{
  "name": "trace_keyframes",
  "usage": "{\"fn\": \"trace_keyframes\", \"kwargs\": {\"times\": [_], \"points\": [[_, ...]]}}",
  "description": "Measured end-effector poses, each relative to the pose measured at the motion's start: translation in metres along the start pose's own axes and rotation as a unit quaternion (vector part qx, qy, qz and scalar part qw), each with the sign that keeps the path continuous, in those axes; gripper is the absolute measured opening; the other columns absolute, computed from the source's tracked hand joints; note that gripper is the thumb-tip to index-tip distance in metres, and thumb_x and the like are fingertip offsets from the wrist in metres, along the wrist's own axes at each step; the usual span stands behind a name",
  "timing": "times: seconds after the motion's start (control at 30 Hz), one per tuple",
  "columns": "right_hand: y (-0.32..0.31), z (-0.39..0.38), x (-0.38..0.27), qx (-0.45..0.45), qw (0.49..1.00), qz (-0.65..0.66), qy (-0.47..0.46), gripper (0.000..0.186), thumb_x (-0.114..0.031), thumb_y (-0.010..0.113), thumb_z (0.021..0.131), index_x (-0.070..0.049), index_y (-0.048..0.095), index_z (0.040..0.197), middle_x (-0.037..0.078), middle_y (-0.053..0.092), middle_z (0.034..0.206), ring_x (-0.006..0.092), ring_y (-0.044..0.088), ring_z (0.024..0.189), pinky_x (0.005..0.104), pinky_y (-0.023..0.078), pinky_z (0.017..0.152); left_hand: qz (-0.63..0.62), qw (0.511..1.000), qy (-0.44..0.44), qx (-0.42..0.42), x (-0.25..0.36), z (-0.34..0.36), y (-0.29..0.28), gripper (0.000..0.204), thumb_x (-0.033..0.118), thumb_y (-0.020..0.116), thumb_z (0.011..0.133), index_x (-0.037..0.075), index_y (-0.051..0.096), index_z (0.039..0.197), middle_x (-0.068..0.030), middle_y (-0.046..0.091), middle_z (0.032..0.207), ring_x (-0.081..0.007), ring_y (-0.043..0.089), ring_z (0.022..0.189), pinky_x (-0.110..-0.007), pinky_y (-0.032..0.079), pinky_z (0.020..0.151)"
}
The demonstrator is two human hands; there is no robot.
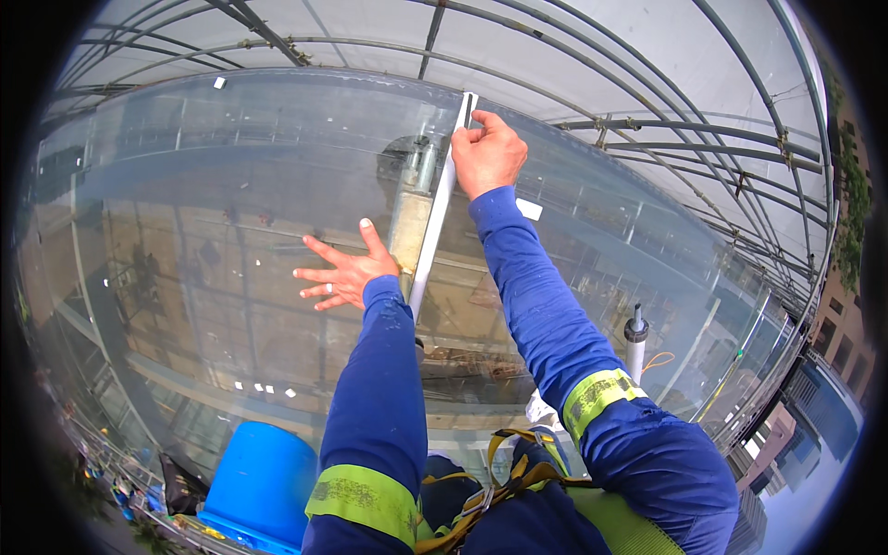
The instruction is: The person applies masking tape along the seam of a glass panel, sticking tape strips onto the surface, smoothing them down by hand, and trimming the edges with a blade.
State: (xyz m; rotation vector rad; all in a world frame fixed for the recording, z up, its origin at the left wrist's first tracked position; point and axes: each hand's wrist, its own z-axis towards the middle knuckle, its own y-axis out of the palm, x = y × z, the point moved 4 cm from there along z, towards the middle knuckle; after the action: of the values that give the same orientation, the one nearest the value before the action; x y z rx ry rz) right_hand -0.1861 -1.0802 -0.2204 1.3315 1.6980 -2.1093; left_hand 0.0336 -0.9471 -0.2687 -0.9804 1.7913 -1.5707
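Note:
A long, narrow white strip (435, 227), which looks like tape, runs along a seam between glass panels. My right hand (490, 155) is closed at the strip's far end, thumb and index finger pinched together on its edge. Near the top of the strip a thin dark line shows. My left hand (342, 271) lies spread over the glass panel (250, 199), left of the strip, fingers apart and holding nothing. A ring is on one of its fingers. Whether the left palm presses on the glass is hard to see.
A blue bucket (264, 481) stands at the lower left. To the right is a sealant tube with a nozzle (636, 342). A small white card (529, 209) lies beside my right forearm. Scaffold pipes (592, 46) arch beyond the glass. Harness straps (490, 495) cross my body.

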Motion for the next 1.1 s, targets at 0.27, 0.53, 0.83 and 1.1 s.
{"fn": "trace_keyframes", "kwargs": {"times": [0.27,0.53,0.83,1.1], "points": [[0.025,0.008,0.003,0.046,0.993,-0.071,-0.082,0.026,-0.016,0.070,0.074,-0.008,0.077,0.098,0.010,0.073,0.076,0.0291,0.072,0.073,0.0416,0.057,0.075,0.017,1.000,0.001,0.013,0.000,-0.002,0.001,0.104,0.085,0.050,0.083,0.031,0.012,0.164,-0.0343,0.005,0.164,-0.0635,0.008,0.147,-0.074,0.005,0.116],[0.027,0.007,0.006,0.059,0.990,-0.088,-0.098,0.023,-0.015,0.071,0.075,-0.007,0.077,0.095,0.009,0.072,0.076,0.0300,0.071,0.074,0.0433,0.056,0.073,0.015,1.000,0.000,0.009,0.000,-0.002,0.002,0.104,0.085,0.050,0.083,0.030,0.013,0.164,-0.0344,0.005,0.164,-0.0634,0.007,0.147,-0.074,0.005,0.115],[0.031,-0.001,-0.004,-0.010,0.987,-0.120,-0.108,0.017,-0.012,0.070,0.079,-0.004,0.073,0.094,0.018,0.068,0.085,0.0389,0.070,0.077,0.0481,0.056,0.071,0.017,1.000,0.003,0.017,-0.001,0.000,0.000,0.104,0.086,0.049,0.083,0.030,0.014,0.164,-0.0345,0.005,0.163,-0.0633,0.007,0.147,-0.074,0.006,0.115],[0.042,0.007,-0.002,-0.037,0.978,-0.170,-0.118,0.012,-0.010,0.069,0.080,-0.001,0.070,0.087,0.021,0.066,0.088,0.0413,0.069,0.078,0.0502,0.056,0.072,0.022,1.000,0.000,0.019,0.000,-0.002,0.004,0.103,0.086,0.046,0.084,0.030,0.014,0.164,-0.0342,0.006,0.164,-0.0633,0.008,0.147,-0.074,0.007,0.115]]}}
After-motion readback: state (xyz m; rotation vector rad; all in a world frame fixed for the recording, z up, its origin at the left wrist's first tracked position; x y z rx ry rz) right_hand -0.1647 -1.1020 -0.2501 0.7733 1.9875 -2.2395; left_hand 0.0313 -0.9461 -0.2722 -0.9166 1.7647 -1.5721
